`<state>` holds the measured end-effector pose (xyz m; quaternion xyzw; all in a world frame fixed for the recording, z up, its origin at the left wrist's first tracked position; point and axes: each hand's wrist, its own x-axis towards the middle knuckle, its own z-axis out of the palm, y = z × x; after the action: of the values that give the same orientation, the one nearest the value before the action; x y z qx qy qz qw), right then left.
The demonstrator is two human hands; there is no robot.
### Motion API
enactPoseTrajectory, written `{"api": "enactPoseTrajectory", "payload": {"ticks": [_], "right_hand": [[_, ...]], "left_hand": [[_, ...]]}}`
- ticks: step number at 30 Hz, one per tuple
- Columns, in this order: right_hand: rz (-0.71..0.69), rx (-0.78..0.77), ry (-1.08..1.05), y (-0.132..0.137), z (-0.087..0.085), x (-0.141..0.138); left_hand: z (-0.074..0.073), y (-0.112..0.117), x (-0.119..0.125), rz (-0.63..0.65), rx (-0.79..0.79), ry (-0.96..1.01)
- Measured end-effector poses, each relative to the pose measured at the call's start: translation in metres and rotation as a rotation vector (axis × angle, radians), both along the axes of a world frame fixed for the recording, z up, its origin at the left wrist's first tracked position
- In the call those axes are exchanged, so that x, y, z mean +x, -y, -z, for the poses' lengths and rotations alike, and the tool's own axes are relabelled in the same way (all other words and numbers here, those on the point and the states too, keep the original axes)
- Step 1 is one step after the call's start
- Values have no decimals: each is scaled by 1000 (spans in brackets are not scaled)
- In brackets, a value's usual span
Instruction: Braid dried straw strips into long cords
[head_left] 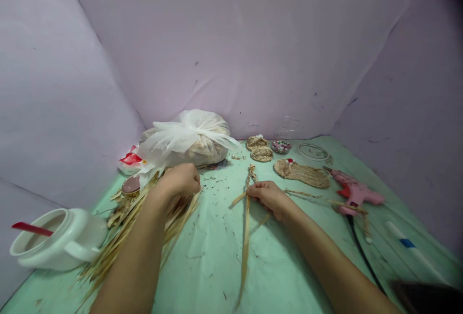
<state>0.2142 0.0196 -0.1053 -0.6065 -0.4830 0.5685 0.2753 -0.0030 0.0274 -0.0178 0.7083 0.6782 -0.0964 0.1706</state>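
Observation:
My right hand [269, 197] pinches a short braid [251, 173] of dried leaf strips just below its plaited top. From the pinch a long loose strip [246, 237] hangs toward me, and shorter ends stick out to the sides. My left hand [182, 180] is curled closed over the far end of a pile of dry, straw-coloured leaf strips [133, 229]. Its fingertips are turned down and hidden, so what they hold cannot be made out.
Behind the pile sits a tied white plastic bag [191, 135]. A white pot [72, 239] with a red handle inside stands left. At right lie a woven sole [304, 173], a pink glue gun [356, 191] with a black cord, a bead container [281, 147] and woven pieces [261, 154].

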Motion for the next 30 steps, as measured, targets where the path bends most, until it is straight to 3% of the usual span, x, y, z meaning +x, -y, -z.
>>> {"api": "enactPoseTrajectory", "payload": {"ticks": [3, 6, 10, 13, 17, 26, 30], "right_hand": [[4, 22, -12, 1, -1, 0], [8, 34, -16, 1, -2, -1], [23, 39, -19, 0, -1, 0], [34, 30, -25, -1, -1, -1], [34, 20, -42, -1, -4, -1], [34, 32, -84, -1, -4, -1], [44, 31, -64, -1, -1, -2]], "left_hand": [[0, 0, 9, 100, 45, 325], [20, -4, 29, 113, 42, 568], [58, -8, 60, 28, 9, 804], [73, -8, 72, -119, -77, 891], [72, -7, 76, -265, -188, 913], [66, -2, 80, -261, -201, 900], [65, -2, 85, -402, -225, 925]]}}
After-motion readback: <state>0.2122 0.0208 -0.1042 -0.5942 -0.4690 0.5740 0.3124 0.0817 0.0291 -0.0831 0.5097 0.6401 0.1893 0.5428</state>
